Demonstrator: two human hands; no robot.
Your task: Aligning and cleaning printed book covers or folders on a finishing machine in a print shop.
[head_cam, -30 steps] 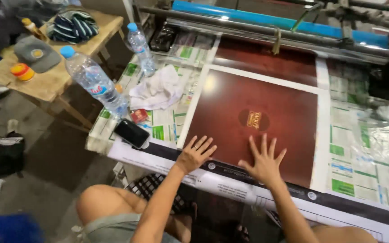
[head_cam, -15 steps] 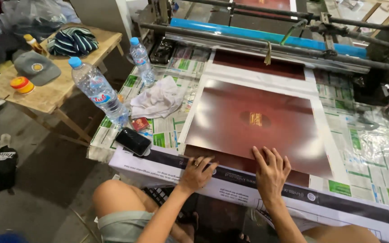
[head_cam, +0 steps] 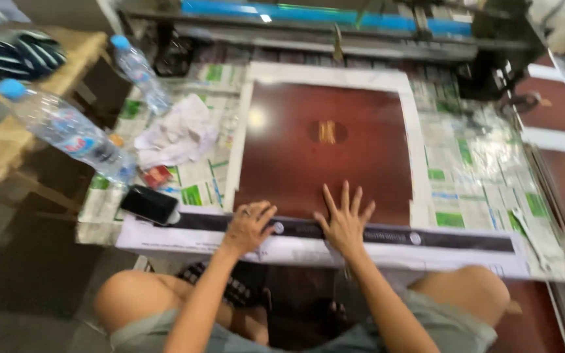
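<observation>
Both hands have drawn back to the near edge of the dark red sheet (head_cam: pixel 325 150) on the bench (head_cam: pixel 472 163): left hand (head_cam: pixel 248 227) fingers loosely curled, right hand (head_cam: pixel 346 219) fingers spread flat, pressing it beside a black phone (head_cam: pixel 150 204).

Dark maroon printed sheet (head_cam: pixel 325 153): large, rectangular, glossy, white border on all sides, small gold emblem in a darker oval near its middle. Lies flat at centre of the frame, long axis running up the picture. Glare spot on its left part. Near edge tucked under a long white strip with a black band (head_cam: pixel 426 238), which runs left to right across lower centre of the frame.
</observation>
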